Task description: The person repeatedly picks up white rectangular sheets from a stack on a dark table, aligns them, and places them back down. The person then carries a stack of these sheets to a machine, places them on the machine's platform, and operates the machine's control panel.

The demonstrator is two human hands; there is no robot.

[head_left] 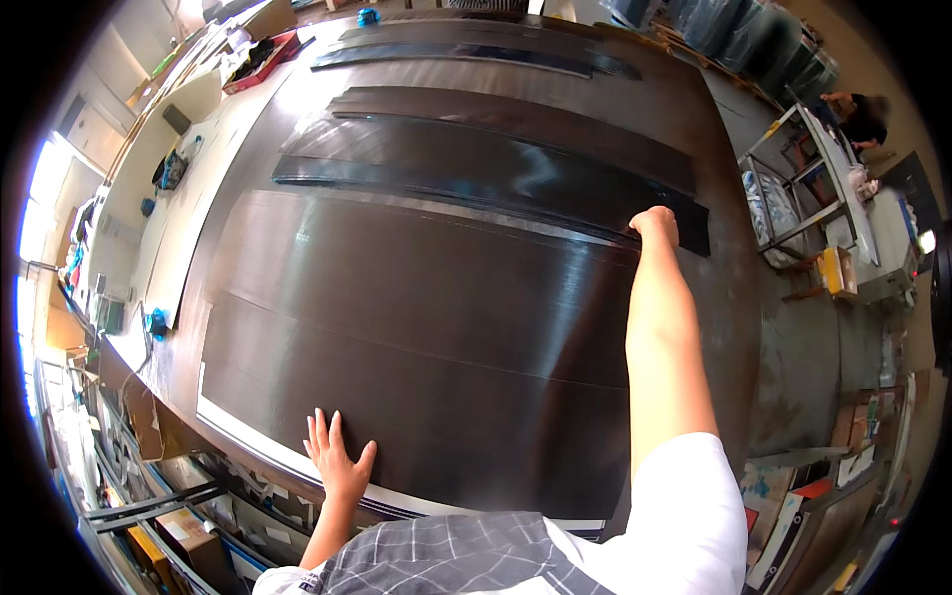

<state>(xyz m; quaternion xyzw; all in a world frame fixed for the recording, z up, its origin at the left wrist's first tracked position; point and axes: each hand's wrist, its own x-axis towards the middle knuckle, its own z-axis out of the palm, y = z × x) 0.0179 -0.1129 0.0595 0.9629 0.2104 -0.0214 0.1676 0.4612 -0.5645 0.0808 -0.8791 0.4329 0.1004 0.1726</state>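
A large, glossy dark sheet [426, 307] covers the near part of the big table. A white strip [258, 436] runs along its near edge. My left hand [339, 464] rests palm down on this near edge, its fingers spread. My right arm is stretched far forward, and my right hand [656, 227] is closed at the sheet's far right corner. The exact grip of those fingers is hidden. Just beyond the sheet lie long glossy black strips [476, 164], reaching to my right hand. The sheet's right side shows a bent, reddish reflection.
More dark strips [456, 55] lie at the table's far end. The brown tabletop [729, 288] shows along the right. At the left is a pale bench [159, 238] with a red tray [263, 64] at its far end. A metal-frame cart [803, 188] and another person [863, 119] are at the right.
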